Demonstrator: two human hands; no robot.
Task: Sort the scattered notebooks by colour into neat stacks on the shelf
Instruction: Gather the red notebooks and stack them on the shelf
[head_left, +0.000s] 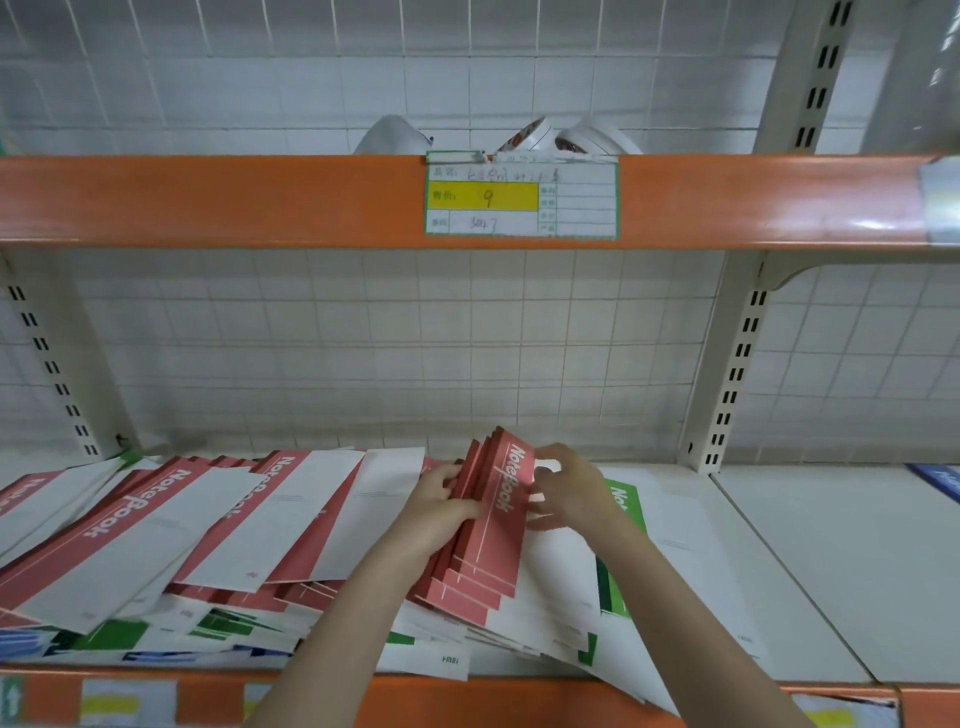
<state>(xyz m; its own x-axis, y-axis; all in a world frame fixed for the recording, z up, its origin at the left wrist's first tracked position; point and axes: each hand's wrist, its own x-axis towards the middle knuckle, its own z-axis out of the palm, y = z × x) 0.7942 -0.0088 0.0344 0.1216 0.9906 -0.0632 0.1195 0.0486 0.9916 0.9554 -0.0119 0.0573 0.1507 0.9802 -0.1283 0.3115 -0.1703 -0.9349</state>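
You grip the bundle of red notebooks (488, 525) between your left hand (441, 499) and right hand (566, 493), fingers grasping its edges, squaring it for stacking on the shelf (810, 561).

Two bare forearms, no sleeves, rings or watch showing
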